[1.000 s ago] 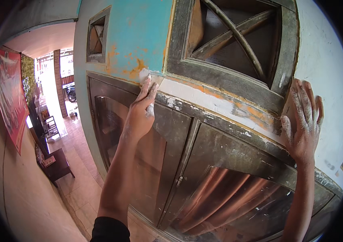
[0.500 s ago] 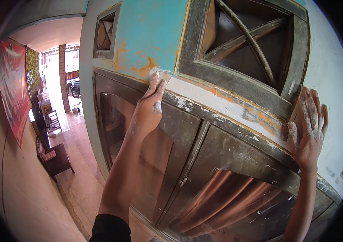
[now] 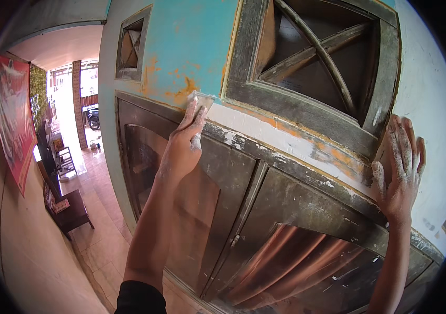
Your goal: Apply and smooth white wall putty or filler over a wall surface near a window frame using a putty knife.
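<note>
Dusted with white, my left hand pinches a thin, flat scraper blade against the wall, with its fingers along the blade. The blade sits at the left end of a white filled strip, just above a dark wooden door frame. My right hand, also powdery, lies on the white wall with its fingers stretched and thumb apart, by the lower right corner of a dark wooden vent frame. What is under its palm is hidden.
Dark double doors with glass panes and a brown curtain stand below. A smaller vent is set in the turquoise wall. On the left, a tiled passage holds a dark low table; a red banner hangs there.
The whole view has shifted slightly, so the wall and doors sit a little further left. My left hand keeps the blade at nearly the same spot; the right hand stays on the wall.
</note>
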`<state>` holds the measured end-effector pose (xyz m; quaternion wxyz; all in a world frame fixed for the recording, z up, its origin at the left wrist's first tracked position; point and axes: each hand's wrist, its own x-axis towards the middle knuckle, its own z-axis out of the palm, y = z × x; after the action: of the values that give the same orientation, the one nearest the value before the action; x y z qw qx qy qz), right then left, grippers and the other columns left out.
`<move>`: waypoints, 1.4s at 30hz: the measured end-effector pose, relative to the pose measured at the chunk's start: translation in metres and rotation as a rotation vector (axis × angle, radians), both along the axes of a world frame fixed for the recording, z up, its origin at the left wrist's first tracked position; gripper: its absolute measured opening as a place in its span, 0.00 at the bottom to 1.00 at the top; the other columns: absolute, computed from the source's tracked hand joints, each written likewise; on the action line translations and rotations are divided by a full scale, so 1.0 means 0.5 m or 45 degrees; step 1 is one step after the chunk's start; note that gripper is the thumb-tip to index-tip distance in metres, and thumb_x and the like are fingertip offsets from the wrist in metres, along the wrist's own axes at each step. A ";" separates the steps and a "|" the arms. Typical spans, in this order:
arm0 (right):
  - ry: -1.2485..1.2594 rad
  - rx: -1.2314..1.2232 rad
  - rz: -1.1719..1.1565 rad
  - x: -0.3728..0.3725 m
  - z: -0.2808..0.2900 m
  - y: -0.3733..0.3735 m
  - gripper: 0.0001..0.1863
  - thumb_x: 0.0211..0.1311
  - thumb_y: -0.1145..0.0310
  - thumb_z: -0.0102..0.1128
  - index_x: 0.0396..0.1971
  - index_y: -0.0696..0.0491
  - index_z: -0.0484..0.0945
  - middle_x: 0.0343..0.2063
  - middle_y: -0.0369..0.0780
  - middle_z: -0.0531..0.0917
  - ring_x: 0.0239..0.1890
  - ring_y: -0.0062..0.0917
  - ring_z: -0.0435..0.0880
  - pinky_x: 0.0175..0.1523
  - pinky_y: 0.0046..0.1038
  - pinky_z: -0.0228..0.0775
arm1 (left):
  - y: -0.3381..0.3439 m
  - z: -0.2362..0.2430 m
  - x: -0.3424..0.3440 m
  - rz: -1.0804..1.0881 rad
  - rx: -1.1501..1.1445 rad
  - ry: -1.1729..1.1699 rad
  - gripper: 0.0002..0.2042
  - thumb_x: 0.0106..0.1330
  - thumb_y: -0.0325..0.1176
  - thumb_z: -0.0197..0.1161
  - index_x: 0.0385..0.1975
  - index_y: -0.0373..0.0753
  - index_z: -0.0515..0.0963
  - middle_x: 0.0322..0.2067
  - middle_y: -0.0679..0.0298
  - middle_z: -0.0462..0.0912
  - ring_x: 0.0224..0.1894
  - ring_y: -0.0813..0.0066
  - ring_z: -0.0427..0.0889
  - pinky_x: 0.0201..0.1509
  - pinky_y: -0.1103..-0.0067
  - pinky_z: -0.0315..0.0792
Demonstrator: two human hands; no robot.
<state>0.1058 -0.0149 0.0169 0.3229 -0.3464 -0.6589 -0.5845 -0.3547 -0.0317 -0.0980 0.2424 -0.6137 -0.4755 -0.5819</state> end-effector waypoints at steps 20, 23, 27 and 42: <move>-0.030 -0.018 -0.041 0.002 0.000 -0.001 0.32 0.75 0.52 0.51 0.75 0.45 0.66 0.78 0.38 0.64 0.82 0.33 0.54 0.85 0.47 0.34 | -0.006 0.013 -0.034 0.052 -0.021 0.046 0.27 0.66 0.13 0.52 0.66 0.34 0.75 0.76 0.48 0.62 0.75 0.48 0.65 0.73 0.67 0.68; -0.010 0.016 -0.029 0.004 -0.001 0.006 0.34 0.71 0.53 0.58 0.75 0.44 0.67 0.77 0.36 0.65 0.82 0.32 0.54 0.85 0.49 0.34 | -0.005 -0.003 -0.036 0.004 -0.029 -0.003 0.27 0.66 0.12 0.52 0.66 0.35 0.75 0.75 0.48 0.63 0.75 0.48 0.65 0.73 0.68 0.68; -0.009 0.035 -0.041 0.003 0.001 0.004 0.34 0.71 0.53 0.57 0.75 0.44 0.66 0.77 0.36 0.64 0.82 0.32 0.53 0.85 0.49 0.34 | -0.001 0.007 -0.050 -0.021 -0.013 0.001 0.28 0.66 0.12 0.51 0.68 0.36 0.74 0.75 0.49 0.63 0.75 0.49 0.65 0.73 0.68 0.68; -0.015 0.022 0.013 0.004 0.000 -0.001 0.34 0.70 0.56 0.57 0.75 0.47 0.67 0.77 0.38 0.65 0.82 0.34 0.54 0.84 0.50 0.35 | 0.009 -0.030 -0.042 0.052 0.048 0.005 0.28 0.66 0.12 0.51 0.68 0.36 0.73 0.76 0.48 0.62 0.76 0.49 0.63 0.75 0.67 0.67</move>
<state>0.1079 -0.0157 0.0168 0.3250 -0.3370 -0.6574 -0.5905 -0.3758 -0.0272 -0.1128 0.2668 -0.6001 -0.4763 -0.5846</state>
